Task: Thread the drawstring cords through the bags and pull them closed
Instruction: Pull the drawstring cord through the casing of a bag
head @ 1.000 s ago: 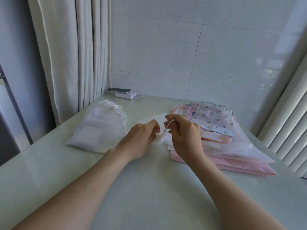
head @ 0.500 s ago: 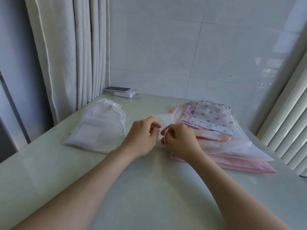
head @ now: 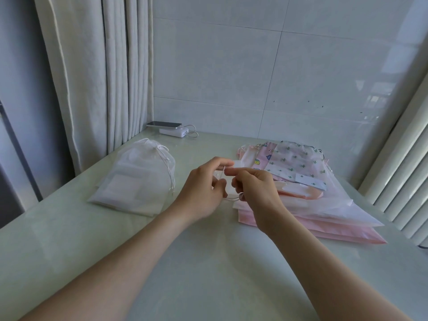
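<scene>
While our left hand [head: 201,191] pinches the white cord [head: 232,199] of a small bag [head: 228,193], our right hand [head: 257,188] grips the same cord, with pink bags [head: 312,220] at three o'clock.

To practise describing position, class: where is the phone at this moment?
In the head view, the phone lies at the far left corner of the table, against a white power bank, beside the curtain and near the tiled wall.
</scene>
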Motion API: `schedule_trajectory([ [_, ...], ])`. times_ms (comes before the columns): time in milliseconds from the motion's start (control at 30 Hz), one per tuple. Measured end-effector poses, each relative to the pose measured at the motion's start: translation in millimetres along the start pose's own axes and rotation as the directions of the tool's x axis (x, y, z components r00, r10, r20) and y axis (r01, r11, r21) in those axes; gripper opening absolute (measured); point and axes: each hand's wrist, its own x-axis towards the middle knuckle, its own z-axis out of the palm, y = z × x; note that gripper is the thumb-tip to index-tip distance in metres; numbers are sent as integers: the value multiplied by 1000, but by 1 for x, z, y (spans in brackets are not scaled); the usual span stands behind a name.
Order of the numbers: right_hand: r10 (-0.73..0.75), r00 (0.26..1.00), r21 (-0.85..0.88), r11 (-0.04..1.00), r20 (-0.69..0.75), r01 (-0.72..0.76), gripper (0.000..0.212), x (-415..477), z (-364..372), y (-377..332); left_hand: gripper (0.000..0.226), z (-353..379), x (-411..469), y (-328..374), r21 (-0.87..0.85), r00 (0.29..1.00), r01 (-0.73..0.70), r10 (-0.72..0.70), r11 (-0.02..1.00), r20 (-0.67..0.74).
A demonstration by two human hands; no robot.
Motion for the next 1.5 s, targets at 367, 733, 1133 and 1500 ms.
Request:
schedule_trajectory([
  [367,-10,999,1,1000,33,10,18,-2,-2,-1,63,-1,1,1,55,990,-105,110,993,-92],
  [733,-139,989,297,948,53,118,36,-2,-6,-13,10,-3,3,-15,301,987,151,-127,942,-95],
  [1133,60,996,30,998,-60,-59,30,1,-6,-3,24,-10,9,6,-417,951,254,-303,872,-53],
  [1500,-183,928,-567,747,326,347,50,-4,-4,9,31,-22,10,21,-542,994,93,-106,835,7],
])
